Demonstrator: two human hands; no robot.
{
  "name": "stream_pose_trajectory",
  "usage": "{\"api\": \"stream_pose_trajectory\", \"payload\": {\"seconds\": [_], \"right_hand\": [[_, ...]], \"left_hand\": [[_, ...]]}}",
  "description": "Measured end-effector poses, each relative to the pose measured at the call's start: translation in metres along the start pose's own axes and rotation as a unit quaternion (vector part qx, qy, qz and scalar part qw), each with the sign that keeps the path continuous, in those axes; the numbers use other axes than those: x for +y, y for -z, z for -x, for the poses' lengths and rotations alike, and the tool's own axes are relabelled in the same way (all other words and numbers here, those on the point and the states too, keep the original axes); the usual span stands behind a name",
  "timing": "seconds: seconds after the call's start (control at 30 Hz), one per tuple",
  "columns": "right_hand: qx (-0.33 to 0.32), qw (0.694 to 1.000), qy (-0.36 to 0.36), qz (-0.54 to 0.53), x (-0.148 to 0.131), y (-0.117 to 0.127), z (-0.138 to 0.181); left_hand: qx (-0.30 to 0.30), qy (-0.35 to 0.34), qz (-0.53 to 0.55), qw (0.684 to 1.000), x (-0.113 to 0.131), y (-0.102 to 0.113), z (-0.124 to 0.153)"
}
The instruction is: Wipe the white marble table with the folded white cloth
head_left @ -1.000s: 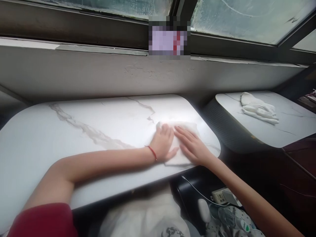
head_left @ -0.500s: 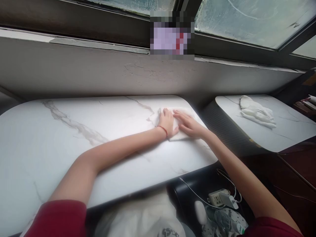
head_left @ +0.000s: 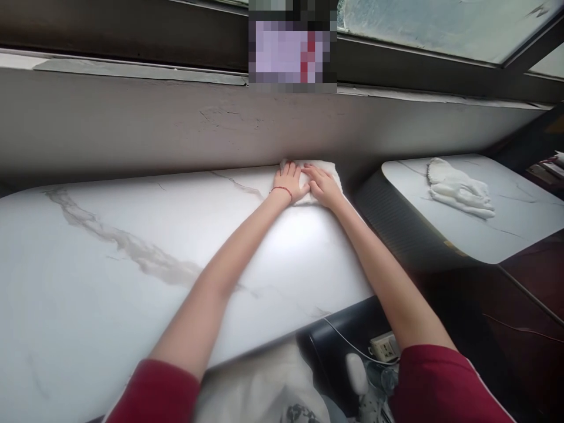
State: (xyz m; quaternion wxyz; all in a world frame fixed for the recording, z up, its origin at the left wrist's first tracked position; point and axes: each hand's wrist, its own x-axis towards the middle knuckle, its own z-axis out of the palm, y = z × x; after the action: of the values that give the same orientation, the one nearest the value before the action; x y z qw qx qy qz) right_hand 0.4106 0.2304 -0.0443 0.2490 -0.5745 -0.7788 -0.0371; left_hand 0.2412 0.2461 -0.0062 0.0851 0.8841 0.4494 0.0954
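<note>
A white cloth (head_left: pixel 326 170) lies at the far right corner of the marble-patterned white tabletop (head_left: pixel 132 317), against the wall side. My left hand (head_left: pixel 288 178), with a red cord at the wrist, rests flat on the cloth's left part, fingers stretched out. Beside it my right hand (head_left: pixel 321 183) presses on the cloth too, its fingers extended and pointing up and left. The two thumbs nearly meet. Both palms hide much of the cloth beneath them.
To the right stands a second marble-patterned table (head_left: pixel 502 241) with a crumpled white cloth (head_left: pixel 460 188) on it. A wall (head_left: pixel 145 129) runs along the far edge below the windows. A power socket (head_left: pixel 384 348) and white cable sit below the near edge.
Both hands and the cloth under them have slid away from me, to the tabletop's far edge. My arms are stretched further out. The view has also shifted slightly.
</note>
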Motion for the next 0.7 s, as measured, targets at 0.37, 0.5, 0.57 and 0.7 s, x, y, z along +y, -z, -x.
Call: {"api": "stream_pose_trajectory", "payload": {"seconds": [0.37, 0.5, 0.57, 0.7], "right_hand": [[0.045, 0.997, -0.056, -0.008, 0.006, -0.007, -0.013], [0.046, 0.996, -0.070, -0.005, -0.001, -0.008, -0.008], [0.034, 0.998, -0.055, -0.002, -0.004, -0.005, -0.003], [-0.002, 1.000, -0.006, 0.012, -0.006, 0.007, 0.017]], "left_hand": [[0.023, 0.041, 0.029, 0.998, 0.003, -0.007, -0.012], [0.031, 0.032, 0.024, 0.999, 0.002, -0.005, -0.003], [0.033, 0.027, 0.018, 0.999, 0.001, -0.005, 0.003], [0.020, 0.017, -0.007, 1.000, 0.007, -0.005, 0.018]]}}
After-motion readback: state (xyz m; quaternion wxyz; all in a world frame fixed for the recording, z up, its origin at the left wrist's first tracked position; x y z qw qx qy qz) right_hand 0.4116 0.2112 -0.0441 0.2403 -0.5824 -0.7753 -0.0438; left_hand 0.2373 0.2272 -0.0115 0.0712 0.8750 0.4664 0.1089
